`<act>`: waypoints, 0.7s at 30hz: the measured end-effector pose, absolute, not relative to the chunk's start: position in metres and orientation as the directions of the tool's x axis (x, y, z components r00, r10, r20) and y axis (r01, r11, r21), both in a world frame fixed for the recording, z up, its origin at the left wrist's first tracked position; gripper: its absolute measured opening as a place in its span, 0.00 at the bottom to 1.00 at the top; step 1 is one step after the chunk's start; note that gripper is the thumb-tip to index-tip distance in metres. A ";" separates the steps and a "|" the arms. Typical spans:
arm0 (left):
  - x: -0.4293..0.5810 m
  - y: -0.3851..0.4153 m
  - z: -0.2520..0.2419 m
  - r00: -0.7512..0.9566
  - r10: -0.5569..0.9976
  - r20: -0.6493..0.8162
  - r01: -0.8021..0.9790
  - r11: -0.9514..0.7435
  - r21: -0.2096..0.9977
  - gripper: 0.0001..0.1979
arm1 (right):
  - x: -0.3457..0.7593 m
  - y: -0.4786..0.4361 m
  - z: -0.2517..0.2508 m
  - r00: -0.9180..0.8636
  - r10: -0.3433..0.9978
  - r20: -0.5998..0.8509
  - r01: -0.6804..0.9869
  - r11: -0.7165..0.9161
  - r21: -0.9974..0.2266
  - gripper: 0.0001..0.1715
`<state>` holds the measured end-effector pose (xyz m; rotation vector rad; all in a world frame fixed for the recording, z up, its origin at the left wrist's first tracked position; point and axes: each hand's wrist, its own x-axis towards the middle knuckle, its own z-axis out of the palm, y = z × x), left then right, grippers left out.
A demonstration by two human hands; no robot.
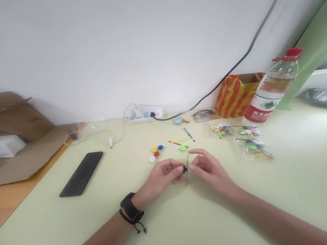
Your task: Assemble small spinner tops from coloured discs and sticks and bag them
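My left hand (163, 175) and my right hand (207, 167) meet over the pale green table (175, 223). Between their pinched fingertips sits a small black piece (184, 169) with a thin clear strip (187, 166) standing up from it. Which hand carries which part I cannot make out. Just beyond my hands lie small round pieces in yellow, blue, red and white (156, 153), a green round piece (182, 148) and thin coloured sticks (183, 139). A black watch is on my left wrist.
A black phone (82, 173) lies at the left. Clear bags of coloured parts (250, 143) and a water bottle (271, 93) stand at the right, by a striped bag (234, 95). A white power strip (145, 116) and glasses (204, 114) are against the wall. Cardboard (12, 120) is far left.
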<state>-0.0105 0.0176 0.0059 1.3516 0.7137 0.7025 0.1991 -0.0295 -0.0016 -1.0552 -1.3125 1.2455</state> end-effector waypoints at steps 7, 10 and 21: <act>-0.012 0.019 0.006 0.604 0.796 -0.051 -0.062 0.110 0.992 0.14 | 0.199 -0.033 -0.007 -0.169 0.966 0.194 0.143 0.218 -0.965 0.31; -0.013 0.020 0.003 0.597 0.799 -0.067 -0.073 0.137 0.988 0.14 | 0.199 -0.035 -0.007 -0.189 0.959 0.209 0.171 0.242 -0.955 0.31; -0.013 0.022 0.000 0.527 0.846 -0.081 -0.124 0.171 0.978 0.14 | 0.195 -0.037 0.002 -0.035 0.995 0.090 -0.023 0.089 -0.996 0.41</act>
